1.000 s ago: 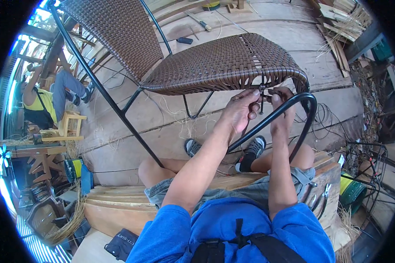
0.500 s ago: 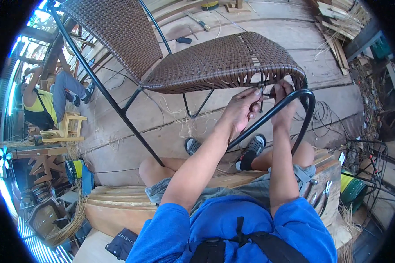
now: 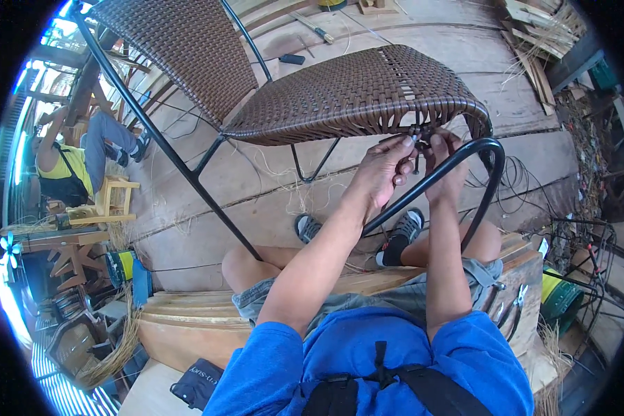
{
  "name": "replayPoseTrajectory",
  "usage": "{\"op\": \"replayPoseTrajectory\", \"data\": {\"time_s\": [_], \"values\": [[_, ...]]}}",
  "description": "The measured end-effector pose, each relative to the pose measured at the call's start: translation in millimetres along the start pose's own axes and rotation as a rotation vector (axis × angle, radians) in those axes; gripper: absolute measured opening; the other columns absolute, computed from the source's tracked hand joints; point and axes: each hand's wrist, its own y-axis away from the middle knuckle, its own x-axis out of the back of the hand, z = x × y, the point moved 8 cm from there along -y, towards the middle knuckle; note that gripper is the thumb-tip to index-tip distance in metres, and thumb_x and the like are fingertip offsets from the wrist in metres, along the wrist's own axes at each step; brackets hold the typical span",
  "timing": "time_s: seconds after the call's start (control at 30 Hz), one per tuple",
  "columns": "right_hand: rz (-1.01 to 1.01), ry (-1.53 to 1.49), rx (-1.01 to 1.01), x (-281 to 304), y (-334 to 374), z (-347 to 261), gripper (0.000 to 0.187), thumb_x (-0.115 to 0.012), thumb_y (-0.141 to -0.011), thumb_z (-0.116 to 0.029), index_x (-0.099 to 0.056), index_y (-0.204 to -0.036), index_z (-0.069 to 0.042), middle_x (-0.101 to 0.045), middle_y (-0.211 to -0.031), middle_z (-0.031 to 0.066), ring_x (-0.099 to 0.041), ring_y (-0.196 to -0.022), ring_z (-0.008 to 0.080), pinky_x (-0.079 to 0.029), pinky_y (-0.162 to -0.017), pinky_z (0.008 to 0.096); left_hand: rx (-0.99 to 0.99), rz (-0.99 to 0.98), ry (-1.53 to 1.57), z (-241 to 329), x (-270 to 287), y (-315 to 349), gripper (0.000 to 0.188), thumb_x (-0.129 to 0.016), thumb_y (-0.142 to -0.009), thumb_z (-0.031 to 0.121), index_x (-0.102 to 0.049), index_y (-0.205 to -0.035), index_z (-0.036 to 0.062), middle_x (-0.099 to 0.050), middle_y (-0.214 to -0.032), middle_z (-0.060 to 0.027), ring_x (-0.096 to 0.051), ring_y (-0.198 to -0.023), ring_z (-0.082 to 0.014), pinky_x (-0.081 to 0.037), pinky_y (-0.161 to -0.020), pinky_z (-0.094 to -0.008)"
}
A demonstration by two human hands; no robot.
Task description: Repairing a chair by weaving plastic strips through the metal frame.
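A chair with a black metal frame (image 3: 177, 158) and a brown woven seat (image 3: 326, 97) lies tipped in front of me. My left hand (image 3: 385, 166) is closed just below the seat's right front edge, thumb and fingers pinched on a thin dark weaving strand (image 3: 417, 165) that hangs between my hands. Beside it my right hand (image 3: 445, 166) is also pinched close to the strand, fingers partly hidden under the seat edge and behind the black tube. Just above, the weave has a gap (image 3: 408, 90) crossed by light-coloured bars.
Pliers (image 3: 518, 297) hang at the wooden bench's right end, and a folded dark cloth (image 3: 197, 383) lies to my left. A brush (image 3: 322, 35) and a small black object (image 3: 291, 59) lie on the plank floor. Another person in yellow (image 3: 69, 166) sits at far left.
The view has shifted slightly, and the chair seat sits a little differently in it. My hands stay at the same edge, with the fingertips slightly moved around the strand.
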Motion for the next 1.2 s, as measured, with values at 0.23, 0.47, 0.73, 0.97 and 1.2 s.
{"op": "replayPoseTrajectory", "data": {"time_s": [0.23,0.47,0.73,0.97,1.2], "values": [[-0.006,0.01,-0.002,-0.8,9.2,2.2,0.02,-0.059,-0.084,-0.013,-0.055,-0.1,-0.001,-0.056,-0.083,0.0029,-0.054,-0.072,0.0104,-0.046,-0.06,0.0231,-0.015,-0.012,-0.05,2.2,-2.4,1.5,0.019,-0.061,-0.084,0.027,-0.058,-0.089,0.0086,-0.052,-0.072,0.0034,-0.041,-0.054,-0.0038,-0.027,-0.042,-0.0162],[-0.242,0.233,-0.197,-4.1,41.7,22.2,0.03,-0.053,-0.088,-0.029,-0.051,-0.104,-0.004,-0.056,-0.088,0.0031,-0.053,-0.075,0.011,-0.045,-0.062,0.0237,-0.053,0.049,-0.029,4.0,0.8,0.6,0.018,-0.058,-0.085,0.023,-0.06,-0.09,0.0052,-0.061,-0.076,-0.0025,-0.049,-0.059,-0.0064,-0.037,-0.047,-0.02],[-0.444,0.628,-0.116,-15.6,32.9,8.4,0.031,-0.054,-0.087,-0.019,-0.05,-0.109,0.003,-0.058,-0.088,0.0052,-0.054,-0.075,0.0118,-0.044,-0.066,0.0239,-0.078,0.056,0.054,6.6,2.3,-0.5,0.021,-0.063,-0.081,0.02,-0.058,-0.093,0.0032,-0.06,-0.083,-0.006,-0.056,-0.07,-0.0143,-0.049,-0.061,-0.0297],[-0.224,0.483,-0.369,-2.9,27.7,36.0,0.023,-0.051,-0.088,-0.012,-0.048,-0.106,0.002,-0.057,-0.089,0.0085,-0.056,-0.075,0.0158,-0.045,-0.068,0.0259,-0.035,0.031,0.021,3.9,2.1,-3.0,0.026,-0.064,-0.079,0.023,-0.055,-0.096,0.005,-0.057,-0.085,-0.004,-0.051,-0.075,-0.0154,-0.043,-0.066,-0.0296],[-0.219,0.598,-0.085,-6.3,49.8,-12.2,0.016,-0.047,-0.091,-0.017,-0.052,-0.082,-0.005,-0.048,-0.067,-0.0009,-0.044,-0.058,0.0073,-0.036,-0.052,0.0218,-0.021,0.106,-0.025,1.8,9.8,1.7,0.036,-0.061,-0.077,0.031,-0.055,-0.101,0.0055,-0.058,-0.09,-0.0056,-0.052,-0.081,-0.0178,-0.043,-0.075,-0.0327]]}}
